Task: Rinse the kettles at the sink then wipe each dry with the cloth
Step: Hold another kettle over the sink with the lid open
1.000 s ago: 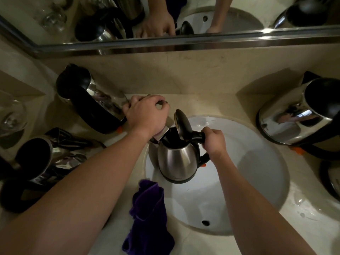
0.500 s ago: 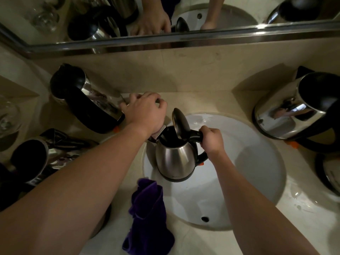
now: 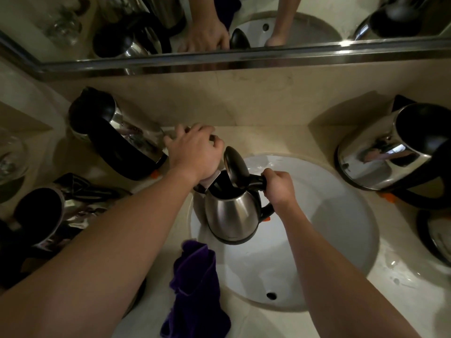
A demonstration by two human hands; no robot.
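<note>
Five kettles show around the round white sink [image 3: 341,240], all of shiny steel with black plastic trim. One small kettle [image 3: 231,215] is held upright over the left part of the sink, its brushed, pear-shaped body dull grey, its black oval lid [image 3: 235,165] tipped up on its hinge so the dark mouth lies open. The right hand [image 3: 278,187] has its grip curled tight round the kettle's black handle at the top. The left hand [image 3: 195,153] reaches over the tap [image 3: 210,180] at the sink's back left edge, fingers bent down over something there (what they touch is hidden, so I cannot tell whether the grip is pressed on it or only resting).

A purple cloth [image 3: 192,289], soft and rumpled, lies on the pale stone table [image 3: 268,140] at the sink's near left rim, one fold hanging over the front edge. Left of the sink, a kettle with a broad black handle [image 3: 122,142] stands by the back wall, and an open-mouthed kettle [image 3: 41,220] stands nearer, with a dark cord just behind it. Right of the sink stands a large mirror-bright kettle [image 3: 390,154]; nearer than it, another kettle [image 3: 436,235] is cut by the frame edge. A clear glass [image 3: 9,157] sits far left of the sink. Drops of water bead on the table right of the sink.
</note>
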